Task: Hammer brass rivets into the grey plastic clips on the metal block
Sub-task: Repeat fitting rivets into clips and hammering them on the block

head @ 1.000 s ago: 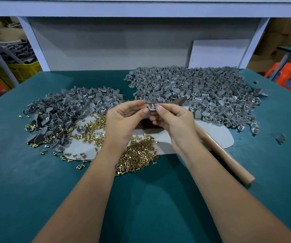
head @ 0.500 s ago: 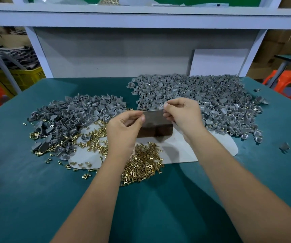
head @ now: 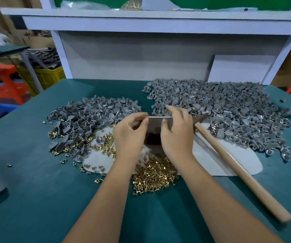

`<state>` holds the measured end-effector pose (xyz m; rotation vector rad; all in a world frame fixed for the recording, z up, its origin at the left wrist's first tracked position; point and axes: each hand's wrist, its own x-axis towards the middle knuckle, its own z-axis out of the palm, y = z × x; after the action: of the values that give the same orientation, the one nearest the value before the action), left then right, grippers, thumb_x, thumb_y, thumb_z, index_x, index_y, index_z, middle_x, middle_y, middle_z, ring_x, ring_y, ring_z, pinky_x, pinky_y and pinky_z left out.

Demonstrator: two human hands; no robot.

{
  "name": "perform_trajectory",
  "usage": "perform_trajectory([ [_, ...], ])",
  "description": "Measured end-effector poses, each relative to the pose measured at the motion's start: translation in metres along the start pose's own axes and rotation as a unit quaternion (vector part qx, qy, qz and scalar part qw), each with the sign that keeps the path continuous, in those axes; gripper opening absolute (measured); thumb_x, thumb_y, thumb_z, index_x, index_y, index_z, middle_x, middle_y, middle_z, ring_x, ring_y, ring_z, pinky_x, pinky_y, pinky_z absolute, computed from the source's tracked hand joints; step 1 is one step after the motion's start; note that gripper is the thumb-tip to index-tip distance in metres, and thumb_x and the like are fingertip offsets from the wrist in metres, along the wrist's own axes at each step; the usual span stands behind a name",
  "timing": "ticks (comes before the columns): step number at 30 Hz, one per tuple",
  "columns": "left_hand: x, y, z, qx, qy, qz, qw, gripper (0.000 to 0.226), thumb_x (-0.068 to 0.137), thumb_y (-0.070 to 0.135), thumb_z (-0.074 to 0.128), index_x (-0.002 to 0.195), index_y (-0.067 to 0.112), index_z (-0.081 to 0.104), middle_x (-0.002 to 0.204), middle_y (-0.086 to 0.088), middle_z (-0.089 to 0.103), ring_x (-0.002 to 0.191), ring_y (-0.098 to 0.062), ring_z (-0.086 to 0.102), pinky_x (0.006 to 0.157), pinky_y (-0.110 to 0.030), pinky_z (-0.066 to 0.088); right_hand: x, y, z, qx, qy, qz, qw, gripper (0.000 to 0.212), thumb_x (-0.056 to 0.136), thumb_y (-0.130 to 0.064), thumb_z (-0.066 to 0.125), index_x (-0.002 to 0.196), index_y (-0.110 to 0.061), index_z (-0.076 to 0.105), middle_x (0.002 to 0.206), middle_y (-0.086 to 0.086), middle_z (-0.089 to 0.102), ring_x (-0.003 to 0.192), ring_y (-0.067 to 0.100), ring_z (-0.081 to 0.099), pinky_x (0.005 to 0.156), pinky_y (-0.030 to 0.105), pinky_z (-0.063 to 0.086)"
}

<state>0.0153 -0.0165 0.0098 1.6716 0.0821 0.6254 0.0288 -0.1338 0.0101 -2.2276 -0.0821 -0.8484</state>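
A person's two bare forearms reached forward over a green table, seen from above. Both hands met at a dark metal block that stood upright at the table's middle, its thin top edge catching light. The left hand had its fingers curled, the thumb and fingertips pinching the block's upper left corner. The right hand lay over the block's right side, its fingers bent across the top edge and the thumb pressed on the near face. Whether a clip sat on the block could not be told, as the hands hid it.

A heap of brass rivets lay just in front of the block, between the wrists, and more rivets were scattered to the left. A smaller pile of grey clips sat left of the hands. A larger pile spread behind and right of them, some of those clips showing a glint of brass. A white sheet lay under the block and the edges of both piles.

A hammer rested on the sheet just right of the right hand, its wooden handle running toward the near right corner and its dark head partly hidden behind the hand.

A white shelf frame stood behind the table.
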Motion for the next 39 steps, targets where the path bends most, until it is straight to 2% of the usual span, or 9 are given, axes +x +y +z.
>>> perform_trajectory([
  [4, 0.029, -0.006, -0.015, 0.017, 0.064, -0.009, 0.998, 0.024, 0.096, 0.017, 0.059, 0.118, 0.020, 0.067, 0.103, 0.018, 0.067, 0.092, 0.006, 0.062, 0.080, -0.009, 0.050, -0.008, 0.006, 0.000, -0.029, -0.016, -0.032, 0.999, 0.032, 0.092, -0.014, 0.052, 0.124, -0.018, 0.057, 0.115, -0.004, 0.053, 0.109, 0.013, 0.044, 0.093, 0.023, 0.032],
  [8, 0.079, -0.014, 0.001, 0.128, -0.065, -0.013, 0.990, 0.032, 0.101, 0.022, 0.049, 0.131, 0.023, 0.059, 0.119, 0.009, 0.064, 0.082, 0.011, 0.061, 0.073, -0.009, 0.050, -0.006, 0.006, 0.000, -0.025, -0.025, -0.008, 0.999, 0.028, 0.090, -0.014, 0.055, 0.118, -0.016, 0.062, 0.109, -0.002, 0.053, 0.105, 0.016, 0.046, 0.088, 0.028, 0.037],
  [10, 0.105, -0.020, 0.017, 0.192, -0.121, 0.028, 0.974, 0.035, 0.101, 0.015, 0.046, 0.131, 0.023, 0.060, 0.130, -0.001, 0.062, 0.108, -0.007, 0.063, 0.089, -0.030, 0.054, -0.007, 0.006, 0.000, -0.029, -0.028, -0.023, 0.999, 0.025, 0.089, -0.013, 0.057, 0.112, -0.015, 0.064, 0.105, -0.001, 0.053, 0.102, 0.017, 0.047, 0.087, 0.033, 0.041],
  [15, 0.144, -0.046, 0.059, 0.466, -0.249, 0.077, 0.846, 0.043, 0.103, 0.043, 0.036, 0.146, 0.039, 0.041, 0.160, 0.006, 0.028, 0.152, -0.027, 0.008, 0.119, -0.060, 0.004, -0.005, 0.010, 0.002, -0.039, -0.047, -0.025, 0.998, 0.022, 0.090, -0.015, 0.055, 0.108, -0.016, 0.067, 0.107, -0.003, 0.055, 0.101, 0.015, 0.047, 0.085, 0.036, 0.045],
  [19, 0.147, -0.060, 0.057, 0.577, -0.310, 0.018, 0.755, 0.046, 0.104, 0.042, 0.028, 0.149, 0.038, 0.036, 0.162, 0.003, 0.024, 0.150, -0.030, 0.014, 0.118, -0.059, 0.009, -0.006, 0.010, 0.003, -0.044, -0.052, -0.031, 0.997, 0.019, 0.089, -0.015, 0.056, 0.103, -0.017, 0.069, 0.104, -0.005, 0.057, 0.098, 0.014, 0.048, 0.085, 0.034, 0.044],
  [24, 0.123, -0.054, 0.015, 0.522, -0.233, 0.088, 0.816, 0.032, 0.098, 0.019, 0.046, 0.122, 0.024, 0.067, 0.125, -0.004, 0.066, 0.118, -0.026, 0.056, 0.099, -0.043, 0.048, -0.006, 0.009, 0.000, -0.045, -0.068, -0.029, 0.996, 0.018, 0.089, -0.015, 0.056, 0.098, -0.017, 0.071, 0.102, -0.004, 0.059, 0.099, 0.015, 0.047, 0.087, 0.033, 0.040],
  [33, 0.102, -0.027, -0.038, 0.445, -0.237, 0.051, 0.862, 0.023, 0.096, 0.045, 0.054, 0.105, 0.034, 0.073, 0.085, 0.015, 0.072, 0.076, -0.014, 0.062, 0.098, -0.047, 0.048, -0.008, 0.007, -0.003, -0.034, -0.078, -0.013, 0.996, 0.018, 0.090, -0.012, 0.056, 0.099, -0.015, 0.071, 0.103, -0.003, 0.059, 0.102, 0.016, 0.046, 0.089, 0.032, 0.039],
  [36, 0.118, -0.025, -0.027, 0.455, -0.186, 0.112, 0.864, 0.025, 0.097, 0.041, 0.051, 0.110, 0.034, 0.071, 0.084, 0.013, 0.070, 0.111, -0.027, 0.057, 0.111, -0.051, 0.028, -0.009, 0.006, -0.003, -0.038, -0.077, -0.016, 0.996, 0.017, 0.089, -0.012, 0.057, 0.098, -0.015, 0.071, 0.100, -0.003, 0.059, 0.099, 0.015, 0.047, 0.087, 0.031, 0.040],
  [39, 0.141, -0.032, -0.001, 0.483, -0.191, 0.144, 0.842, 0.040, 0.096, 0.037, 0.050, 0.135, 0.029, 0.056, 0.140, 0.005, 0.056, 0.139, -0.027, 0.037, 0.113, -0.051, 0.022, -0.007, 0.007, -0.001, -0.048, -0.074, -0.024, 0.996, 0.016, 0.088, -0.012, 0.058, 0.096, -0.016, 0.071, 0.097, -0.004, 0.058, 0.096, 0.015, 0.047, 0.084, 0.032, 0.040],
])
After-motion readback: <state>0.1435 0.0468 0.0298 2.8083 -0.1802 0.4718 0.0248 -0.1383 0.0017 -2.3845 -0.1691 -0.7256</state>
